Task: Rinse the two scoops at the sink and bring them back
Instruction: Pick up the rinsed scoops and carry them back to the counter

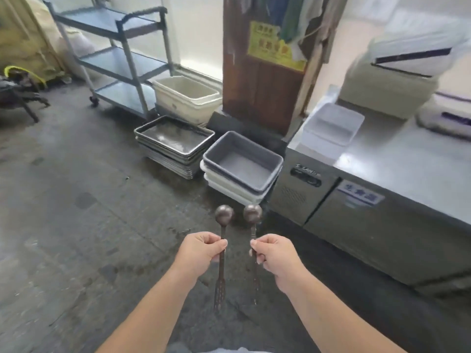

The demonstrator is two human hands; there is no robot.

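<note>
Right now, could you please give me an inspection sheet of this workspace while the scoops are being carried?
Surface: grey concrete floor, stained and damp-looking; steel counter at right.
Job's things: left scoop and right scoop, bowls up, forked ends down, apart from each other; no sink in view.
Clutter: stacked metal trays, grey tub on white tubs, cream bin, all on the floor.
Hands: left hand grips the left scoop's handle; right hand grips the right one.
Cables: nothing seen.
Surroundings: wheeled shelf cart, wooden door, white container on the counter.
</note>
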